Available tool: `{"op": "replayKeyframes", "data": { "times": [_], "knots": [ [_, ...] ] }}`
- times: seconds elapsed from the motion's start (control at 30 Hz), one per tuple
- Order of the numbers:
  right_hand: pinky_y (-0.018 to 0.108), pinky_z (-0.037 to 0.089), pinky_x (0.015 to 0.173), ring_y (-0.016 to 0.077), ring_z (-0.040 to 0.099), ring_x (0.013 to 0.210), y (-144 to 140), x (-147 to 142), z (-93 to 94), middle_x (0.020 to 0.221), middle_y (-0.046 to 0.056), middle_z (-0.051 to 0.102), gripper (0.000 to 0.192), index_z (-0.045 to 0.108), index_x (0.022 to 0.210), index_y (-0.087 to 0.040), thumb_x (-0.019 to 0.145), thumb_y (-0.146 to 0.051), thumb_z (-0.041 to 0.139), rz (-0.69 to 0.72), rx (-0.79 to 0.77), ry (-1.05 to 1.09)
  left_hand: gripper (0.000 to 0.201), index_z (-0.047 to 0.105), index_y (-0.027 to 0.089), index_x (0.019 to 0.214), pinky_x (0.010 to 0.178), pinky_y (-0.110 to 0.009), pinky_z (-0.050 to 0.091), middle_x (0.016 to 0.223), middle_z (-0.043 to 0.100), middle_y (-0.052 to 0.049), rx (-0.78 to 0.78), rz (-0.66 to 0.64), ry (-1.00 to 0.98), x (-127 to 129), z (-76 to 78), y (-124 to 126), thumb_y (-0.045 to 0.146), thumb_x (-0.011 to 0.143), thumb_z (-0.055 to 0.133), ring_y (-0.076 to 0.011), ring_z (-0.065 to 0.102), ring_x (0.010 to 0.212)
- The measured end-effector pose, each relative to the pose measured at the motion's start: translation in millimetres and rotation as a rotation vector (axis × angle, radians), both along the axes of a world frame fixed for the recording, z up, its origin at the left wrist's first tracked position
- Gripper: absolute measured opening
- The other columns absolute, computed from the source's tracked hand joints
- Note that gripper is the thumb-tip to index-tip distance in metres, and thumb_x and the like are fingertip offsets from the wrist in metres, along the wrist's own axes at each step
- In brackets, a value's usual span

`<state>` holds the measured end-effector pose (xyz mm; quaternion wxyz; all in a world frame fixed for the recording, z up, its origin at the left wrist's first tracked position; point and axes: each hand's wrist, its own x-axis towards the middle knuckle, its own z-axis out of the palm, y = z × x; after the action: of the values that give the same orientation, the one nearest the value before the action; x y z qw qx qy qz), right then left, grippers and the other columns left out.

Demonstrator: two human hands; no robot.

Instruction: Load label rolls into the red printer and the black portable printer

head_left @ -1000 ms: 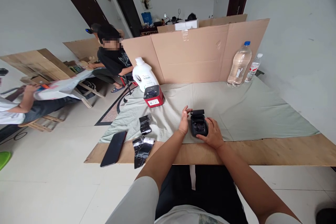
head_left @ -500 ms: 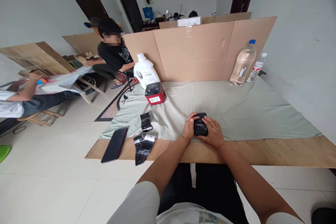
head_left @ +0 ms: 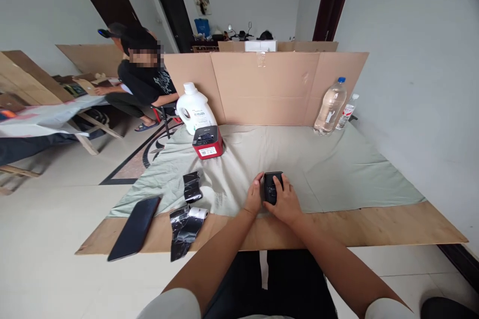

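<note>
Hands meet on one small black box (head_left: 270,188), which sits on the green cloth (head_left: 337,169) near the front edge of the wooden tabletop (head_left: 392,224). The left hand (head_left: 255,196) is partly open and presses flat against the left side of the box. The right hand (head_left: 286,203) curls over its top and right side, fingers bent around it. The box looks hard, smooth and rounded; its lid seems closed, but the hands hide much of it.

On the left lie one flat black phone (head_left: 134,228), one small white paper roll (head_left: 197,213) and two crinkly shiny black wrappers (head_left: 183,229). Farther back stand one red and black box (head_left: 207,142), one white plastic jug (head_left: 194,109) and two clear plastic bottles (head_left: 330,107). One folded brown cardboard wall (head_left: 269,87) stands behind them.
</note>
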<state>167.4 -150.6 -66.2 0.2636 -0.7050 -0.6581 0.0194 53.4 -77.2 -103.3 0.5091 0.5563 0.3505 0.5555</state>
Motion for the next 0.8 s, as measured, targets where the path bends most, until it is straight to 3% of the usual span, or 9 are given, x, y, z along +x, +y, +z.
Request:
{"op": "replayKeyframes", "data": {
  "times": [0.13,0.23,0.37,0.53,0.67,0.8],
  "knots": [
    [0.049,0.048,0.086,0.0355,0.054,0.108,7.0,7.4,3.2,0.153,0.019,0.028,0.088,0.040,0.141,-0.018,0.064,-0.045,0.072,0.021,-0.054,-0.033,0.061,0.059,0.018,0.120,0.111,-0.045,0.035,0.129,0.058,-0.013,-0.041,0.060,0.034,-2.3,-3.8,-2.9,0.065,0.090,0.035,-0.0255,0.050,0.126],
    [0.048,0.046,0.090,0.0350,0.051,0.112,32.1,37.9,2.7,0.149,0.016,0.036,0.077,0.044,0.138,-0.018,0.068,-0.042,0.065,0.019,0.033,-0.075,0.056,0.060,0.019,0.116,0.108,-0.046,0.038,0.123,0.061,-0.012,-0.039,0.078,0.109,-2.8,-2.8,-4.2,0.063,0.091,0.036,-0.0250,0.054,0.121],
    [0.048,0.039,0.100,0.0354,0.047,0.120,97.9,118.7,7.5,0.144,0.020,0.039,0.072,0.047,0.135,-0.011,0.071,-0.041,0.060,-0.183,0.109,-0.110,0.045,0.061,0.021,0.112,0.107,-0.045,0.039,0.121,0.063,-0.009,-0.026,0.063,0.204,-2.0,-0.9,-4.4,0.056,0.092,0.039,-0.0243,0.055,0.120],
    [0.048,0.036,0.102,0.0376,0.044,0.122,169.9,231.0,17.8,0.148,0.019,0.033,0.075,0.044,0.138,-0.013,0.072,-0.046,0.058,-0.519,-0.013,-0.081,0.033,0.066,0.023,0.090,0.096,-0.043,0.045,0.102,0.069,-0.009,0.055,-0.061,0.379,-0.4,2.6,-3.6,0.046,0.092,0.042,-0.0228,0.062,0.103],
    [0.050,0.036,0.102,0.0385,0.041,0.126,183.2,277.4,12.3,0.151,0.017,0.027,0.075,0.039,0.142,-0.018,0.075,-0.047,0.056,-0.580,-0.144,-0.062,0.023,0.065,0.024,0.084,0.096,-0.045,0.042,0.089,0.070,-0.006,0.119,-0.123,0.499,0.0,5.9,-0.9,0.036,0.090,0.046,-0.0218,0.063,0.090],
    [0.055,0.035,0.100,0.0425,0.038,0.129,176.2,277.5,4.5,0.151,0.022,0.027,0.075,0.040,0.142,-0.015,0.077,-0.049,0.055,-0.600,-0.199,-0.047,0.017,0.066,0.027,0.082,0.103,-0.050,0.035,0.086,0.069,-0.004,0.085,-0.147,0.509,1.2,3.9,-5.5,0.029,0.085,0.050,-0.0224,0.063,0.086]
  ]
}}
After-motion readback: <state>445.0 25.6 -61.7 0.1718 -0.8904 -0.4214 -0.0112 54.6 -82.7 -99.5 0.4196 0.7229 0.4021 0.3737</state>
